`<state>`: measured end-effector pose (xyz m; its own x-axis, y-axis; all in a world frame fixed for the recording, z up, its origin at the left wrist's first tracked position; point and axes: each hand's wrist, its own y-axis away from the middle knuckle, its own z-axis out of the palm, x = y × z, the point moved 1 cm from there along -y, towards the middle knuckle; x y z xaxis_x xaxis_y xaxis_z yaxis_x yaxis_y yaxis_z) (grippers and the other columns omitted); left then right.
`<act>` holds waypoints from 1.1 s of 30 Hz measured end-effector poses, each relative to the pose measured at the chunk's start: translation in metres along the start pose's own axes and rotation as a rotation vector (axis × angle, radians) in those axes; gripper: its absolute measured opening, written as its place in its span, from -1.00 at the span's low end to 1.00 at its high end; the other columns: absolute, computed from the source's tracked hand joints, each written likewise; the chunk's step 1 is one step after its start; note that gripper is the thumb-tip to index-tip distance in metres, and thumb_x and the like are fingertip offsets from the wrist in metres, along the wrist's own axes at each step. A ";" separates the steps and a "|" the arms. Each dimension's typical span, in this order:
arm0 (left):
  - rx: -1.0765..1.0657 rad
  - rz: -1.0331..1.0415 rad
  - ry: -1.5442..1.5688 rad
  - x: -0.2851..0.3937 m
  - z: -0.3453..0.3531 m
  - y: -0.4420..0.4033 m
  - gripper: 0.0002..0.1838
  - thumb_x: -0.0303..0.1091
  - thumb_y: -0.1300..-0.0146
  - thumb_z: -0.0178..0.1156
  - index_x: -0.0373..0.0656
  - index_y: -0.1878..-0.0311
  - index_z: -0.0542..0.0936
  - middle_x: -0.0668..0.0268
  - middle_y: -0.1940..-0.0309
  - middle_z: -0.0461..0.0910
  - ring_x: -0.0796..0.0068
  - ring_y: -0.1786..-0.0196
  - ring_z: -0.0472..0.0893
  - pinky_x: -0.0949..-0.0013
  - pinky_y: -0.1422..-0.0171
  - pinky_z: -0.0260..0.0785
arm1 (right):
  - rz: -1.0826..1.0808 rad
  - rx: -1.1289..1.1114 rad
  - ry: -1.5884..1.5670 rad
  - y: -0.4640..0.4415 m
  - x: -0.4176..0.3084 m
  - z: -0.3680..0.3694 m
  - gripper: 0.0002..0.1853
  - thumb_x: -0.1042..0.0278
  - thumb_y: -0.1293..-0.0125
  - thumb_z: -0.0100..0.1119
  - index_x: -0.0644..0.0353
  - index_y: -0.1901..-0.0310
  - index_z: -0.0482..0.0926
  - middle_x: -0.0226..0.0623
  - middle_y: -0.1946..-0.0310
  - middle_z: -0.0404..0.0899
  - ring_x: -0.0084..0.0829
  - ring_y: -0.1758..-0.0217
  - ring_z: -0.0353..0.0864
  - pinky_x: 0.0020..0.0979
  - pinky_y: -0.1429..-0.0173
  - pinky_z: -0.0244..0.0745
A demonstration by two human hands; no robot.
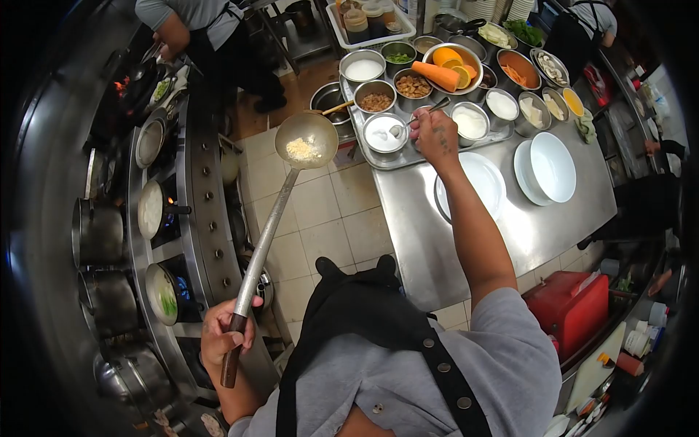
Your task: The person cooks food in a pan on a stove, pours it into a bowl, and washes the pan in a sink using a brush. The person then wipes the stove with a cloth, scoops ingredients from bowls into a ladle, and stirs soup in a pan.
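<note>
My left hand (227,331) is closed around the wooden handle of a long metal ladle (263,244). Pale yellow, crumbly seasoning (302,149) lies in the ladle's bowl, which is held out over the floor. My right hand (435,137) grips a small metal spoon (439,105), its tip inside a metal bowl of white powder (384,133). Beside that hand stands another metal bowl of white powder (470,121). A white plate (480,186) on the steel table sits beneath my right forearm.
Metal containers of ingredients crowd a tray (408,157), with a carrot (435,75) in one bowl. White bowls (553,167) stand on the table (422,240). Left, a stove (207,233) carries pans over lit burners. Co-workers (200,44) stand at the far left and far right.
</note>
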<state>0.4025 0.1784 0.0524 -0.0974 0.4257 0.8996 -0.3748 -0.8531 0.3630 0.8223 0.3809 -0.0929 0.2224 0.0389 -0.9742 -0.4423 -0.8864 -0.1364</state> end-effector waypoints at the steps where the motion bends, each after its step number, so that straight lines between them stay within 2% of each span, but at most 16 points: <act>1: 0.012 0.003 -0.001 -0.001 -0.001 0.000 -0.20 -0.25 0.13 0.32 -0.66 -0.13 0.32 0.24 0.67 0.47 0.61 0.74 0.35 0.62 0.66 0.19 | 0.068 0.000 -0.044 -0.002 0.000 -0.001 -0.73 0.29 -0.36 -0.03 0.34 0.25 0.57 -0.19 0.52 0.62 -0.48 0.56 0.61 -0.49 0.46 0.49; 3: 0.012 -0.007 0.028 -0.001 0.000 0.001 -0.20 -0.26 0.13 0.32 -0.66 -0.13 0.32 0.23 0.67 0.47 0.61 0.73 0.36 0.61 0.66 0.20 | 0.204 0.003 -0.129 -0.005 -0.001 -0.005 -0.74 0.31 -0.35 -0.02 0.35 0.25 0.56 -0.19 0.52 0.62 -0.49 0.56 0.61 -0.50 0.49 0.50; 7: -0.017 0.013 0.075 -0.007 -0.003 0.001 -0.23 -0.28 0.09 0.31 -0.68 -0.12 0.30 0.27 0.70 0.45 0.63 0.80 0.34 0.60 0.74 0.20 | 0.265 0.067 -0.337 -0.017 0.027 -0.016 -0.71 0.31 -0.36 -0.05 0.43 0.23 0.52 -0.15 0.50 0.61 -0.45 0.57 0.60 -0.47 0.57 0.50; 11: -0.012 -0.040 0.089 -0.008 -0.005 0.005 -0.22 -0.32 0.17 0.27 -0.66 -0.13 0.33 0.22 0.64 0.49 0.61 0.71 0.39 0.60 0.65 0.21 | 0.361 0.049 -0.496 -0.021 0.028 -0.025 -0.73 0.32 -0.38 -0.04 0.43 0.18 0.49 -0.13 0.44 0.60 -0.43 0.52 0.61 -0.51 0.54 0.51; 15: -0.030 -0.055 0.094 -0.014 -0.004 0.005 -0.24 -0.39 0.21 0.21 -0.63 -0.14 0.35 0.21 0.64 0.49 0.61 0.71 0.39 0.61 0.63 0.23 | 0.261 0.041 -0.536 -0.013 0.005 0.002 -0.70 0.27 -0.41 -0.07 0.40 0.17 0.49 -0.15 0.43 0.59 -0.46 0.50 0.60 -0.54 0.51 0.52; 16: -0.037 -0.071 0.100 -0.013 -0.003 0.005 -0.24 -0.39 0.21 0.20 -0.62 -0.14 0.35 0.21 0.64 0.49 0.61 0.71 0.39 0.60 0.62 0.23 | 0.115 0.015 -0.448 0.000 -0.011 0.020 -0.69 0.25 -0.43 -0.10 0.38 0.17 0.50 -0.18 0.44 0.59 -0.50 0.50 0.60 -0.57 0.52 0.51; 17: -0.045 -0.088 0.107 -0.013 -0.002 0.005 -0.25 -0.39 0.21 0.20 -0.62 -0.14 0.35 0.21 0.64 0.49 0.61 0.71 0.39 0.60 0.62 0.23 | 0.110 -0.082 -0.413 0.011 -0.026 0.040 -0.70 0.26 -0.43 -0.10 0.36 0.18 0.52 -0.20 0.45 0.61 -0.48 0.51 0.60 -0.49 0.45 0.53; 19: -0.052 -0.103 0.097 -0.011 0.001 0.004 -0.25 -0.40 0.21 0.18 -0.61 -0.15 0.35 0.21 0.65 0.48 0.61 0.70 0.39 0.60 0.61 0.24 | -0.217 -0.205 0.041 0.036 -0.047 0.067 -0.67 0.22 -0.42 -0.05 0.34 0.15 0.58 -0.19 0.39 0.65 -0.54 0.49 0.61 -0.50 0.41 0.53; 22: -0.061 -0.111 0.098 -0.011 0.001 0.006 -0.25 -0.41 0.21 0.19 -0.61 -0.15 0.35 0.22 0.65 0.48 0.61 0.70 0.39 0.60 0.60 0.24 | -0.739 -0.045 0.279 0.031 -0.060 0.058 -0.68 0.22 -0.43 -0.05 0.28 0.19 0.63 -0.26 0.41 0.67 -0.57 0.46 0.62 -0.53 0.36 0.51; 23: -0.069 -0.108 0.102 -0.012 -0.001 0.007 -0.25 -0.40 0.20 0.19 -0.61 -0.15 0.35 0.22 0.65 0.48 0.61 0.70 0.39 0.60 0.60 0.24 | -0.501 -0.047 0.090 0.028 -0.062 0.045 -0.70 0.24 -0.43 -0.05 0.26 0.19 0.63 -0.28 0.43 0.67 -0.58 0.44 0.62 -0.57 0.34 0.50; 24: -0.080 -0.105 0.105 -0.013 -0.002 0.007 -0.25 -0.40 0.20 0.20 -0.61 -0.15 0.35 0.22 0.65 0.48 0.60 0.70 0.40 0.60 0.60 0.23 | -0.326 0.014 0.053 0.025 -0.068 0.028 -0.71 0.27 -0.42 -0.09 0.24 0.19 0.63 -0.21 0.41 0.67 -0.45 0.40 0.65 -0.44 0.31 0.50; 26: -0.063 -0.087 0.091 -0.014 -0.006 0.009 -0.25 -0.36 0.16 0.25 -0.60 -0.15 0.35 0.22 0.66 0.48 0.60 0.70 0.40 0.60 0.61 0.22 | -0.237 0.187 -0.027 0.011 -0.063 -0.011 -0.67 0.21 -0.43 -0.05 0.30 0.20 0.61 -0.27 0.46 0.66 -0.53 0.45 0.62 -0.51 0.35 0.48; 27: -0.075 -0.080 0.089 -0.016 -0.008 0.008 -0.24 -0.34 0.15 0.27 -0.60 -0.15 0.35 0.22 0.66 0.48 0.60 0.70 0.41 0.60 0.61 0.22 | -0.255 0.285 0.031 0.000 -0.049 -0.036 -0.67 0.19 -0.42 -0.04 0.31 0.19 0.60 -0.28 0.47 0.64 -0.55 0.46 0.61 -0.51 0.34 0.48; 29: -0.072 -0.091 0.080 -0.017 -0.010 0.009 -0.19 -0.23 0.10 0.35 -0.63 -0.15 0.32 0.22 0.66 0.49 0.59 0.70 0.41 0.58 0.64 0.20 | -0.157 0.439 0.131 -0.014 -0.032 -0.088 -0.69 0.21 -0.41 -0.05 0.31 0.21 0.58 -0.28 0.49 0.62 -0.54 0.48 0.60 -0.50 0.35 0.47; 33: -0.062 -0.070 0.075 -0.011 -0.004 0.007 -0.21 -0.26 0.11 0.34 -0.67 -0.12 0.32 0.21 0.67 0.48 0.58 0.73 0.38 0.58 0.66 0.21 | -0.078 0.467 0.296 -0.037 0.022 -0.138 -0.71 0.27 -0.39 -0.08 0.31 0.27 0.56 -0.27 0.54 0.59 -0.45 0.51 0.60 -0.40 0.35 0.48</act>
<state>0.3970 0.1686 0.0442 -0.1365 0.5072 0.8509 -0.4396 -0.8008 0.4068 0.9633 0.3512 -0.0843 0.4747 -0.0948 -0.8750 -0.7378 -0.5849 -0.3370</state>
